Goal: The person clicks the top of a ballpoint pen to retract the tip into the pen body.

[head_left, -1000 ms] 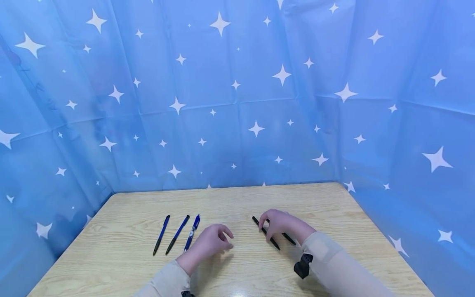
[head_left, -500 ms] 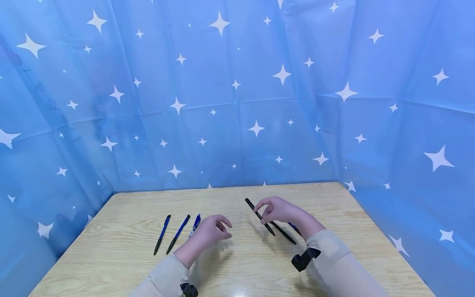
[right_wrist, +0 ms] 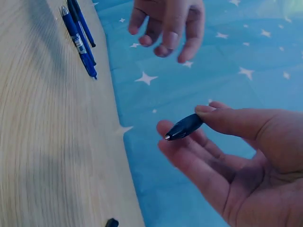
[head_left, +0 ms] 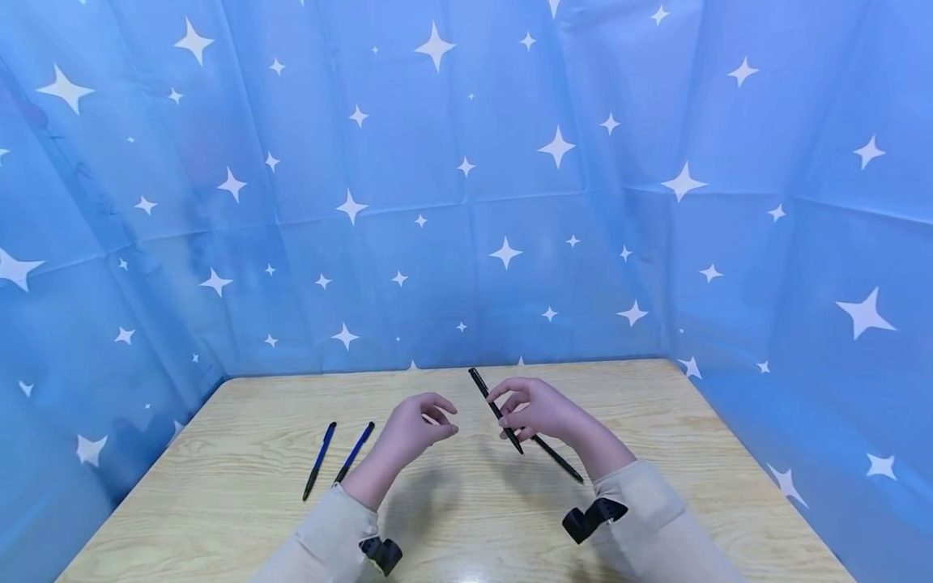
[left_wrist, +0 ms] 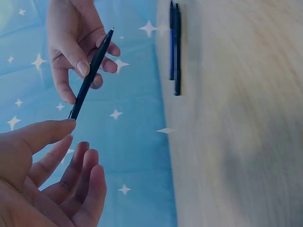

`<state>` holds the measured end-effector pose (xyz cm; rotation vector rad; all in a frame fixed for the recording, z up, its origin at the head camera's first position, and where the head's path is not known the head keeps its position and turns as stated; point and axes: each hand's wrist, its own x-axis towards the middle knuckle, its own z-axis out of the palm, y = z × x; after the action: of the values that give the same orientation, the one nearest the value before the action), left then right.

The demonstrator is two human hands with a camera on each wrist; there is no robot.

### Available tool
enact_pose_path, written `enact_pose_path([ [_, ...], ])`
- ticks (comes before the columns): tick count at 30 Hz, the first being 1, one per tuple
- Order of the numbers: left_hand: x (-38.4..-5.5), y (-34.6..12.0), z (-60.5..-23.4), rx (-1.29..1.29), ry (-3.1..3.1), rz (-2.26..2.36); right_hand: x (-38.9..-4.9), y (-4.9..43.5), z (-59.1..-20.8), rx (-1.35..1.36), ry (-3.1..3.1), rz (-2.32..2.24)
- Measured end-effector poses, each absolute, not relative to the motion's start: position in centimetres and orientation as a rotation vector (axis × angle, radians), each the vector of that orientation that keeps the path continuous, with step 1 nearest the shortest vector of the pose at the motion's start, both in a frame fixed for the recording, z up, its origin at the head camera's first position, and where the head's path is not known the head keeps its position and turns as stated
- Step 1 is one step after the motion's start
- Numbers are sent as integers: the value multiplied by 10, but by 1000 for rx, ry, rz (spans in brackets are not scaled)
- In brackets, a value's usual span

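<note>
My right hand (head_left: 539,409) pinches a slim black pen (head_left: 477,380) between thumb and fingers, raised above the table. The pen slants, with its metal tip (right_wrist: 167,137) toward the lower right in the head view. To its left, my left hand (head_left: 411,425) hovers with loosely bent fingers and holds nothing. The left thumb (left_wrist: 45,132) overlaps the pen's upper end in the left wrist view, while the head view shows a gap between them. Another black pen (head_left: 557,460) lies on the wood below my right hand.
On the left of the wooden table (head_left: 240,518) lie two blue pens with black grips, an outer one (head_left: 321,457) and an inner one (head_left: 355,449). A blue pen with a white label (right_wrist: 78,40) is hidden behind my left hand in the head view. A starry blue curtain (head_left: 437,202) hangs behind.
My right hand has lifted the black pen from the table, carrying it up and slightly left. My left hand has risen too, moving away from the table's front edge.
</note>
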<state>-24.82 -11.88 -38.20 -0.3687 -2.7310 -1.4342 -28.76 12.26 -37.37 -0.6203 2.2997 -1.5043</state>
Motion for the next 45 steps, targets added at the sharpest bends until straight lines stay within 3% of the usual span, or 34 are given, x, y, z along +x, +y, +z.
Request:
enact_pose_path([
  [18, -245, -92, -341, -318, -2389, -1614, -266, 102, -361, -652, 2220, -1703],
  [45, -248, -80, -342, -319, -1912, -2152, -248, 86, -360, -616, 2210, -1845],
])
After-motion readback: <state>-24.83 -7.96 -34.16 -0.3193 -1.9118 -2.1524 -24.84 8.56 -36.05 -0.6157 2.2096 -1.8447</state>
